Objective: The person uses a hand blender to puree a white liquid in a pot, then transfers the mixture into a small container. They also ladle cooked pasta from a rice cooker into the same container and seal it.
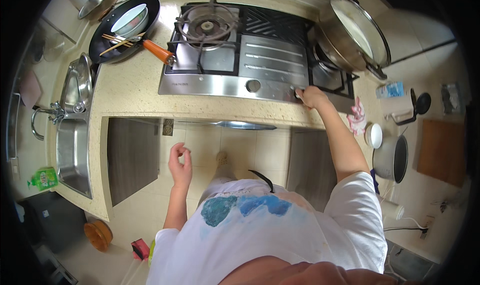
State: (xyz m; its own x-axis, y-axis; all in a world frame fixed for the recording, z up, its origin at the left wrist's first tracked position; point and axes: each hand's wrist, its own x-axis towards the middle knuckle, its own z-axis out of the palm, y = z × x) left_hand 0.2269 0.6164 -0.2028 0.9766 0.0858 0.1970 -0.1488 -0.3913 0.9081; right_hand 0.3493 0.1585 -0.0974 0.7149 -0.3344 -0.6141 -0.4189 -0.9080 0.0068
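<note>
My right hand [313, 97] is at the front panel of the stainless steel gas stove [210, 85], its fingers around what looks like the right control knob, mostly hidden by them. Left of it a round knob [253, 85] shows on the same panel. A large steel pot [337, 44] stands on the right burner, its lid or inner face tilted towards the wall. No pot is on the left burner [207, 26]. My left hand [180, 165] hangs in front of the counter with fingers curled loosely, touching nothing.
A black wok [103, 26] with an orange handle [155, 50] holds bowls and chopsticks, left of the stove. Further left is a steel sink [73, 157] with a faucet [45, 114]. At right are a pink-and-white cloth [357, 116], a white bowl [374, 135] and an inner cooking pot [390, 159].
</note>
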